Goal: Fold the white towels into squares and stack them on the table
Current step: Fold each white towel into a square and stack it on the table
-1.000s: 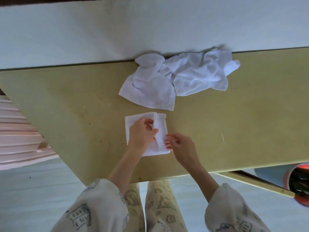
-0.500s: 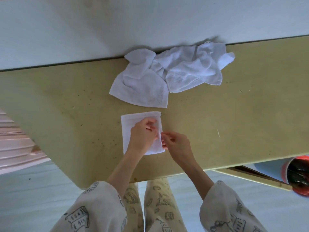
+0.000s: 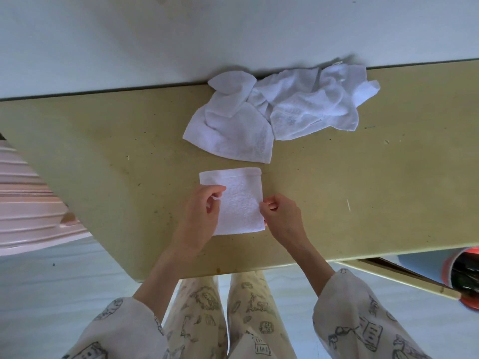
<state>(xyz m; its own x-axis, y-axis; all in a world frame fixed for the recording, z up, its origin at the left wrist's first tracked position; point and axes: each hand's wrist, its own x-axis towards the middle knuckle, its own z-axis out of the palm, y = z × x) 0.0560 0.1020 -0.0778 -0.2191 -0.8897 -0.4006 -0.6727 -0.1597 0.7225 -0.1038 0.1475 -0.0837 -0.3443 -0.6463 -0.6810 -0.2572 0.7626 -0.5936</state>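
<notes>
Flattened since a second ago, folded towel (image 3: 237, 200) sits pinched by left hand (image 3: 201, 213) and right hand (image 3: 281, 216) grips.

Left hand (image 3: 201, 212) covers the folded towel's (image 3: 238, 200) left edge; orange bin (image 3: 464, 278) cut off at right

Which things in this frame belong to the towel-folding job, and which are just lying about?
Part of the job:
folded towel
unfolded towel pile
table
left hand
right hand

Just lying about:
red-rimmed container
pink slatted object
</notes>
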